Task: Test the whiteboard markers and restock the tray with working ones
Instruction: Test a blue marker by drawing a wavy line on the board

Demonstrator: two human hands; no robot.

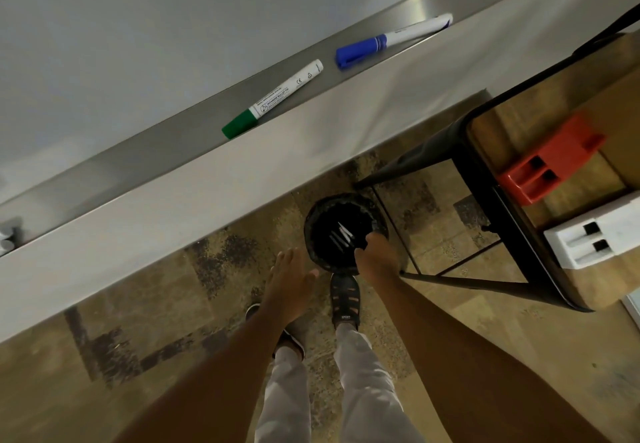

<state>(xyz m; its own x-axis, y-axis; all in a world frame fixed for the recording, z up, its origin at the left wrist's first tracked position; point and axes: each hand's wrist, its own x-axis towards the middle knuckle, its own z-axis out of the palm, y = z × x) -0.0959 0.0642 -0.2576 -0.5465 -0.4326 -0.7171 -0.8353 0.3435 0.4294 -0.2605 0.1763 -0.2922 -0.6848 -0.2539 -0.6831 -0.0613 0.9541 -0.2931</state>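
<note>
Two capped markers lie on the metal tray [145, 162] under the whiteboard: a green-capped marker [273, 98] and, to its right, a blue-capped marker [393, 40]. On the floor below stands a black bin [313, 231] with a few markers [343, 236] inside. My right hand [375, 255] reaches down over the bin's near rim, fingers curled downward; I cannot tell whether it holds anything. My left hand [291, 280] hangs to the left of the bin, fingers straight, holding nothing.
A wooden table with a black metal frame [512, 234] stands to the right, carrying a red holder [550, 162] and a white holder [595, 234]. My feet [344, 300] are just before the bin on patterned carpet. Something small and metallic [7, 234] sits at the tray's far left.
</note>
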